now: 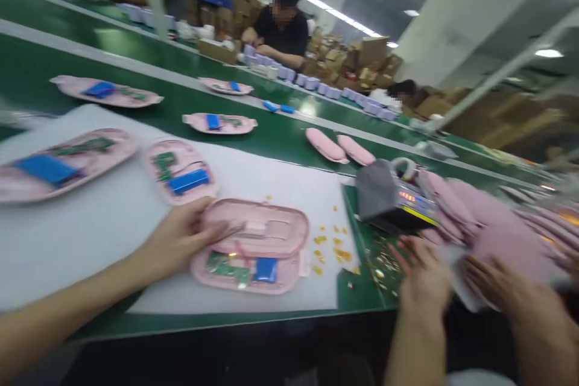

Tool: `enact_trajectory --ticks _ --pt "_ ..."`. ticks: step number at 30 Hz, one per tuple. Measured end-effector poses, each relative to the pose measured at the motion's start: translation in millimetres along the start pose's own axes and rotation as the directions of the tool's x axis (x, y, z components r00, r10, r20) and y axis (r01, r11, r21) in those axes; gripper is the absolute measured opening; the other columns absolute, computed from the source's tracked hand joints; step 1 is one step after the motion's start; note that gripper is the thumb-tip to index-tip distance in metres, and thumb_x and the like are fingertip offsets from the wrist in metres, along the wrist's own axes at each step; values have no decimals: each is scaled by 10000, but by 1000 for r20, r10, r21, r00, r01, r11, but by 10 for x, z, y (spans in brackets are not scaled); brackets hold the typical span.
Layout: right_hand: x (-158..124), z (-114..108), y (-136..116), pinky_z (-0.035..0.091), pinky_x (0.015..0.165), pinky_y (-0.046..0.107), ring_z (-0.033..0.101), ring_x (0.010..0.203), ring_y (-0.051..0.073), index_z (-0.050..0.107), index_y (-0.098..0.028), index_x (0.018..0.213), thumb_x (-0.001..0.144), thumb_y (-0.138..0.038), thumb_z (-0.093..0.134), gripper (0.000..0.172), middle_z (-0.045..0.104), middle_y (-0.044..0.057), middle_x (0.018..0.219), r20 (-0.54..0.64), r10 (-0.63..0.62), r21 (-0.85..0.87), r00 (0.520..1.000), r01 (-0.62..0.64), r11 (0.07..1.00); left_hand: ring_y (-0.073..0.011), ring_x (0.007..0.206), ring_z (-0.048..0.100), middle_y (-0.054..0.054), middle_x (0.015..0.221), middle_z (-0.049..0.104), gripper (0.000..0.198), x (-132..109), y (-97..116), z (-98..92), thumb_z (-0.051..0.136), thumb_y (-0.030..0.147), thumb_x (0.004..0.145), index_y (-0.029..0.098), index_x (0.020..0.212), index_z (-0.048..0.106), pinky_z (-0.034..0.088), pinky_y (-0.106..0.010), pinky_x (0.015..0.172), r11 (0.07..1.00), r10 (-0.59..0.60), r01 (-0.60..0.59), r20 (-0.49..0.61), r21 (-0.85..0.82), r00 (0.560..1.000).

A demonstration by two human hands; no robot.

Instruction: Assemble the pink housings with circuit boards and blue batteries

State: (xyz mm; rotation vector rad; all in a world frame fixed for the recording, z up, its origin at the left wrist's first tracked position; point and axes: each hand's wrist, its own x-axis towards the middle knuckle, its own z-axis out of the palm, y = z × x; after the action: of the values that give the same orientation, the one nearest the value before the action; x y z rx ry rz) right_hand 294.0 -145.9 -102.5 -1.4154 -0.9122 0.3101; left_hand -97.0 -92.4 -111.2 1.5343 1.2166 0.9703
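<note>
My left hand (183,238) grips the left end of an empty pink plastic shell (287,230), its thumb on the shell's inside. Below it, partly overlapped, lies a matching pink shell (287,283) with a green circuit board (226,268) and a blue battery pack (265,269); a thin red wire runs between the two. My right hand (423,268) is off to the right, fingers spread, over small metal bits (384,268) and in front of a grey device with a lit red display (384,199). Nothing shows in its grasp.
Small yellow pieces (341,253) are scattered on the white sheet (280,178). More pink shells with batteries (181,163) lie left and behind. At right, a co-worker's hand (497,280) is beside stacked pink shells (461,211). Across the green bench sits another person (284,24).
</note>
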Motion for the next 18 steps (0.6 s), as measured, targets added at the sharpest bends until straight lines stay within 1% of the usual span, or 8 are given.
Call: enact_trajectory --ticks 2,3,4,6,8,10,12,18 --pt "-238 264 -226 540 683 314 603 734 147 598 -185 751 806 -452 686 287 616 16 773 112 -32 23 993 30 999 -206 747 649 -29 795 686 304 -7 47 11 719 448 783 162 842 634 534 -257 604 992 -9 19 72 -128 997" --pt "-349 436 -377 538 727 334 621 812 174 615 -192 756 816 -405 684 232 638 38 833 243 -96 -5 965 100 995 -204 786 658 -38 848 695 294 -2 54 11 714 414 796 149 901 641 547 -262 648 979 -19 41 110 -202 994" --pt "-450 630 -541 531 776 355 627 897 200 635 -198 770 845 -365 661 185 654 63 920 425 -182 -40 886 220 975 -201 815 664 -46 888 698 297 5 52 9 706 385 809 138 962 643 554 -267 681 962 -22 59 139 -265 990" --pt "-608 1052 -851 505 861 382 605 1021 224 670 -214 832 913 -319 578 161 645 86 1071 734 -317 -37 600 501 865 -193 845 668 -54 920 697 309 8 36 -2 691 342 828 125 1042 641 558 -273 721 941 1 57 170 -333 985" --pt "-689 1447 -1049 490 897 394 573 1087 231 673 -222 867 951 -288 504 200 617 88 1160 876 -344 23 339 682 731 -190 853 666 -59 919 693 294 -5 24 -13 670 315 843 115 1058 644 551 -273 733 937 57 6 170 -348 984" --pt "-703 1728 -1112 489 891 390 545 1126 234 657 -215 848 963 -269 466 229 592 86 1207 927 -316 52 200 768 639 -190 851 659 -63 908 687 262 -24 20 -26 650 300 853 104 1025 652 535 -268 731 942 108 -54 147 -332 983" --pt "-684 1865 -1098 492 874 376 533 1140 231 646 -216 830 965 -268 462 234 578 75 1227 952 -276 53 135 813 580 -191 842 651 -69 903 684 242 -36 17 -41 627 293 863 96 1000 653 519 -268 722 948 133 -87 132 -305 982" --pt "-724 1907 -1094 491 781 333 552 1075 221 669 -212 837 956 -239 446 255 609 77 1165 961 -269 47 57 930 364 -182 794 617 -48 850 661 122 -29 -37 -52 590 204 848 115 919 632 484 -262 682 961 155 -127 95 -248 983"
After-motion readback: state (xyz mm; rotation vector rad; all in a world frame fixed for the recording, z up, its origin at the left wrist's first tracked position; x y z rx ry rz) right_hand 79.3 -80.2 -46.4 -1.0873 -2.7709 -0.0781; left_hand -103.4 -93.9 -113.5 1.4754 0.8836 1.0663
